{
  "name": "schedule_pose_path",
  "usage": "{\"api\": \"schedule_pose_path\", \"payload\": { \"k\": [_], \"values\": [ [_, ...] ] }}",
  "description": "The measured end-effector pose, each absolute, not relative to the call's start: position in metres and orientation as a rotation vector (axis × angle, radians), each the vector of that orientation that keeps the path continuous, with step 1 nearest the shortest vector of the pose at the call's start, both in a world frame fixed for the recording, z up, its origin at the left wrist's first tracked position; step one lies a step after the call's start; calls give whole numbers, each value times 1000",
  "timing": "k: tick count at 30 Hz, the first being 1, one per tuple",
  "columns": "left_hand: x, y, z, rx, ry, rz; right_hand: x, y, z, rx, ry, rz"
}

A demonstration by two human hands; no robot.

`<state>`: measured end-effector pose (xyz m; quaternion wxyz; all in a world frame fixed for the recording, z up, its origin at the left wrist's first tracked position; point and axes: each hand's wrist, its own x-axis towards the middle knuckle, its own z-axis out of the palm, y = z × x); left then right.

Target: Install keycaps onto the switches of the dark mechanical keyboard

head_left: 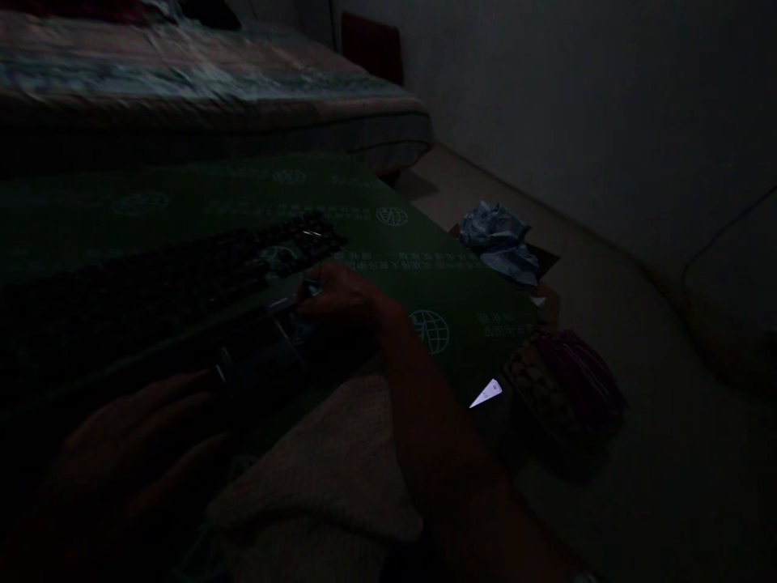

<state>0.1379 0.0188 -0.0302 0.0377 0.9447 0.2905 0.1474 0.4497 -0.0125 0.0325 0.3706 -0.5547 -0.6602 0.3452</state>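
The room is very dark. A long black bumpy thing, which looks like a keyboard (151, 275), lies across the green printed table cover (388, 235). In front of it is a dark boxy object (261, 356) with shiny edges; its kind does not show. At that object's far right end, my right hand (340, 295) is closed in a pinch, and what sits between its fingertips is too dark to name. My left hand (146, 445) has its fingers stretched out, the tips by the object's near left end. A beige cloth (340, 461) lies below my right forearm.
Behind the table stands a bed (243, 89) with a patterned cover. On the floor at the right are crumpled light-blue cloth or plastic (494, 235) and a basket-like container (534, 372) with purple stuff. A small bright pale screen or card (487, 393) shows at the table's right edge.
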Motion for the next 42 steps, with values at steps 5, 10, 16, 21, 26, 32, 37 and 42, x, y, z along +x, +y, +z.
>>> {"api": "schedule_pose_path", "payload": {
  "k": [5,10,16,21,26,32,37,42],
  "values": [
    [142,15,-26,2924,776,616,452,-18,32,-1360,-1627,983],
    [145,14,-23,2980,740,651,445,-9,28,-1405,-1539,844],
    [149,5,-16,2935,773,650,438,-14,29,-1451,-1603,915],
    [153,0,-10,2880,832,615,437,-20,32,-1445,-1592,994],
    [155,-2,-7,2906,789,608,432,-13,25,-1444,-1540,925],
    [153,-2,-8,2880,830,588,437,-19,29,-1423,-1557,1086],
    [153,-2,-8,2882,830,617,437,-17,27,-1379,-1518,1030],
    [153,-3,-7,2871,839,585,433,-13,22,-1470,-1480,975]
  ]
}}
